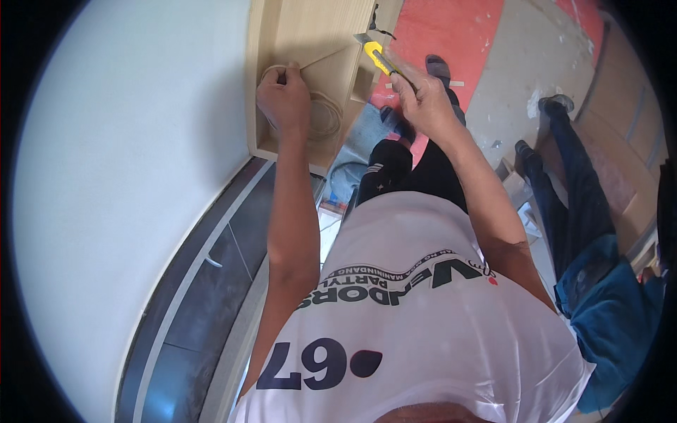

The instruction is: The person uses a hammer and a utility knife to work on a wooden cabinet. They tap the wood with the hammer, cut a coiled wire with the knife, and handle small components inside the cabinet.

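My left hand [284, 102] is closed, with thumb and fingers pinching a thin beige strip [326, 57] inside a light wooden box-like cabinet [303, 28]. The strip runs from those fingers towards the upper right. Beneath the hand, more of it lies in a loose coil [340, 116] against the wood. My right hand [427, 106] grips a yellow utility knife [374, 51], its blade end pointing up and left near the cabinet's right edge. Whether the blade touches the strip I cannot tell.
A white wall [141, 141] stands at the left, above a dark tiled strip [211, 282]. Another person [585, 275] in dark trousers and a teal top is on the right. Red and grey sheeting [508, 77] covers the floor ahead. Blue cloth [358, 144] lies beside the cabinet.
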{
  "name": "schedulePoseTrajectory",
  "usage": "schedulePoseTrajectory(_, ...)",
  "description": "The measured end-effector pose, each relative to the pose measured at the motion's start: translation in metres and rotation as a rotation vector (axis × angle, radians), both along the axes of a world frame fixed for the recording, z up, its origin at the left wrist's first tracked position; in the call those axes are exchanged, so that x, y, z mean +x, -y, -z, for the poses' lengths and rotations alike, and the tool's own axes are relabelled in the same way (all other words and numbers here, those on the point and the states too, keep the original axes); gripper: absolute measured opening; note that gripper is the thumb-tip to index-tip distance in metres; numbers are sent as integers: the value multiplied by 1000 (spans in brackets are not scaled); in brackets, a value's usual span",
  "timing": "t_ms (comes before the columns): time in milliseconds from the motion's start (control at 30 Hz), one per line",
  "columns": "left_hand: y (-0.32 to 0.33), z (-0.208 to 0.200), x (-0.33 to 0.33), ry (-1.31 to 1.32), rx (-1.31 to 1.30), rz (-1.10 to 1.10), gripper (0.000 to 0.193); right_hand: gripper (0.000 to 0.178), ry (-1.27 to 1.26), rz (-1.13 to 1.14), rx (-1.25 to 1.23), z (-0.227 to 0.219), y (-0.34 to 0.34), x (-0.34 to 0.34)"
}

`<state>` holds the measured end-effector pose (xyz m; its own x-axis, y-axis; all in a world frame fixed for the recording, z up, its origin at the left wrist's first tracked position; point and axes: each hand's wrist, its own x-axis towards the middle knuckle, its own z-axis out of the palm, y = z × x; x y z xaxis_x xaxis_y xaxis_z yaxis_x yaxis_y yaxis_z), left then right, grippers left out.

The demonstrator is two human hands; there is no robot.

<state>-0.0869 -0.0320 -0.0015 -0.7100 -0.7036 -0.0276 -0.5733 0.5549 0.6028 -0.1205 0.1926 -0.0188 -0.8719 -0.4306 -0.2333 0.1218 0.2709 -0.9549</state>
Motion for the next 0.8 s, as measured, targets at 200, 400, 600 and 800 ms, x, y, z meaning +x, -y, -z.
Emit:
schedulePoseTrajectory(200, 1, 1, 8, 42, -97, 37, 24, 40, -107, 24, -48, 4, 0, 6)
schedulePoseTrajectory(400, 0, -1, 12, 56, -57, -25, 25, 40, -29, 0, -23, -1, -3, 9)
schedulePoseTrajectory(600, 4, 4, 27, 98, -262, 78, 23, 40, -70, 1, -35, 0, 2, 12)
schedulePoseTrajectory(800, 0, -7, 27, 247, -271, 65, 22, 39, 11, -16, -17, -4, -3, 13)
